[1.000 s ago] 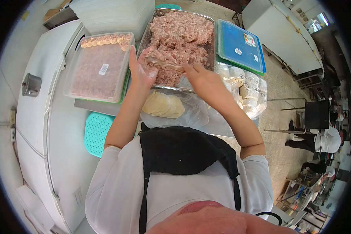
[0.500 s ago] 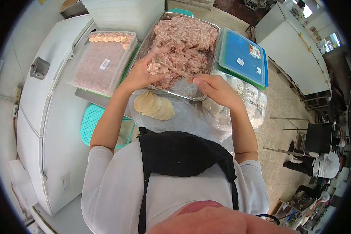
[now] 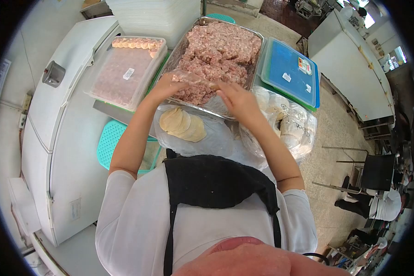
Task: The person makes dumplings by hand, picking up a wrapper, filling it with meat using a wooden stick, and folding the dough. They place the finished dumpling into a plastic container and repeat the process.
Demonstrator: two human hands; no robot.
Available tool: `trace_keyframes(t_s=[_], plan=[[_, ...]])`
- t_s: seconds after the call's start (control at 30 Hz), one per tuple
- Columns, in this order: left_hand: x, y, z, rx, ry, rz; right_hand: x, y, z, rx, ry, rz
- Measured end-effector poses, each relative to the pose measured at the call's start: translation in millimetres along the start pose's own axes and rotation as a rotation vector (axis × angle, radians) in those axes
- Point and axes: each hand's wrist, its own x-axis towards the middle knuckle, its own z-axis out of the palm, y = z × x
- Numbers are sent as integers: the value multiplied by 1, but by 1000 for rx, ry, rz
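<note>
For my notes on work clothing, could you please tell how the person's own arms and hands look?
Short white sleeves end near the elbows, leaving the forearms bare. The left hand and right hand wear no gloves; no wristwatch or bracelet shows.

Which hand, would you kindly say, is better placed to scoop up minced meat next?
Probably the right hand: it appears to hold a slender tool over the minced meat, while the left hand is near the tool's far end.

Meat tray (image 3: 203, 109) is kinda blocked left by a container (image 3: 117, 85), right by blue lids (image 3: 287, 64); dough rounds (image 3: 183, 125) out front can be passed over.
</note>
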Motion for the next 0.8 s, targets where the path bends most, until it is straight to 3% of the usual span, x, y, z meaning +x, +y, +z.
trace_keyframes(t_s=[0.07, 0.13, 0.17, 0.2, 0.3, 0.33, 0.4, 0.47, 0.5, 0.53, 0.6, 0.67, 0.7, 0.73, 0.8], plan=[[-4, 0, 0, -42, -18, -34, 0, 15, 26, -24, -38, 10], [-16, 24, -1, 102, -86, -44, -7, 36, 45, -54, -71, 29], [-22, 28, -3, 99, -79, -33, -8, 52, 42, -171, -194, 106], [-33, 30, -5, 117, -4, 61, -10, 60, 39, -279, -312, 199], [-42, 35, -17, 209, 66, 299, -9, 33, -2, -155, -321, 251], [-43, 38, -22, 282, 76, 438, -9, 19, -13, -164, -317, 264], [-47, 52, -28, 219, 28, 466, -8, -7, -31, 227, -118, 313], [-47, 60, -34, 163, -26, 486, -1, -34, -31, 254, -146, 266], [-43, 62, -37, 154, -149, 414, 2, -45, -27, 286, -177, 211], [-39, 63, -41, 146, -273, 343, 3, -47, -18, 280, -168, 223], [-34, 56, -52, 164, -286, 401, 9, -49, 0, 238, -131, 44], [-31, 43, -63, 182, -285, 456, 17, -59, -20, 86, -150, 100], [-30, 36, -66, 175, -187, 443, 24, -69, -28, -57, -173, 150], [-30, 31, -72, 166, -85, 429, 24, -84, -25, -154, -55, 157], [-32, 32, -88, 162, -108, 457, 28, -111, -8, -155, -36, 141]])
